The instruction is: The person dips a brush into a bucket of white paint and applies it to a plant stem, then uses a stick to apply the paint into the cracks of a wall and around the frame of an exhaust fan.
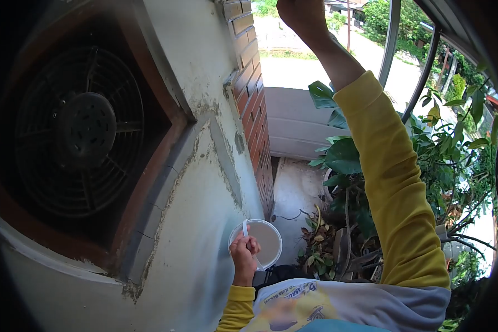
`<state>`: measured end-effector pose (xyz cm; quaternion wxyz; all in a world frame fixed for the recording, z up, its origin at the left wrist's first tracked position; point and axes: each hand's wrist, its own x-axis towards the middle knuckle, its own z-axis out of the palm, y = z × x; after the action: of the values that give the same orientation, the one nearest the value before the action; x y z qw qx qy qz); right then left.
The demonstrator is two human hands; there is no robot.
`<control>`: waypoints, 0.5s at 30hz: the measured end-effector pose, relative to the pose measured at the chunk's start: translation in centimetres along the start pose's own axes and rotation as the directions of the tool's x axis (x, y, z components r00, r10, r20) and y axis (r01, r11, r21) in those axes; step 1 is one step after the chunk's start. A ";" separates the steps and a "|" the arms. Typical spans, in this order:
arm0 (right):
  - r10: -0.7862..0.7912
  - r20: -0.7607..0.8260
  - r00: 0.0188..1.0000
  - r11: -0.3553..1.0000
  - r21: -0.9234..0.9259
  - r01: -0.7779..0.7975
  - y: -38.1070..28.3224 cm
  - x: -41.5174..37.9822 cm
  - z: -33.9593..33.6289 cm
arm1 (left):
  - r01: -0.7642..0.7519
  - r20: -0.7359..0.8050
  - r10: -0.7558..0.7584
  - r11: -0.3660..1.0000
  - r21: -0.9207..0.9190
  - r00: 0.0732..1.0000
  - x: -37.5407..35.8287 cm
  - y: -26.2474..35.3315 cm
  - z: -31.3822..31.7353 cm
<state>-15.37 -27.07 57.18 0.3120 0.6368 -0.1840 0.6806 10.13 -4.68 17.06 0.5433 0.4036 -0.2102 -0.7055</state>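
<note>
Low in the view, my left hand is closed round the white handle of a round bucket, which has a white rim and a greyish inside. The bucket hangs beside the pale wall. My right hand is raised at the top edge, near the brick-faced corner; its fingers are cut off by the frame, so what it holds, if anything, is hidden. Both arms wear yellow sleeves.
A large round fan sits in a brown-framed opening at left. Brick tiles line the wall corner. Leafy plants and branches stand at right, beside a metal frame. Rough patches mark the wall.
</note>
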 end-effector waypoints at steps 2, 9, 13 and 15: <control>0.005 -0.015 1.000 1.000 -0.005 -0.005 -0.8 1.2 0.1 | -0.001 0.006 0.001 1.000 0.001 1.000 0.1 0.0 0.1; 0.086 0.089 0.992 0.996 0.022 -0.089 0.0 -6.4 -0.6 | 0.002 0.035 -0.002 1.000 0.017 0.999 0.1 -0.1 0.0; 0.113 0.146 0.983 0.993 0.016 -0.117 -2.3 -11.1 -2.6 | 0.011 0.041 -0.012 1.000 0.024 0.999 0.2 -0.3 -0.1; 0.088 0.144 0.986 0.995 0.030 -0.094 -2.7 -11.8 -3.2 | 0.012 0.048 -0.013 0.999 0.029 0.999 0.2 -0.3 0.2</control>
<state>-16.04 -25.26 44.78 0.2550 0.6803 -0.2221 0.6503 9.75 -4.78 16.86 0.5278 0.3958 -0.2309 -0.7151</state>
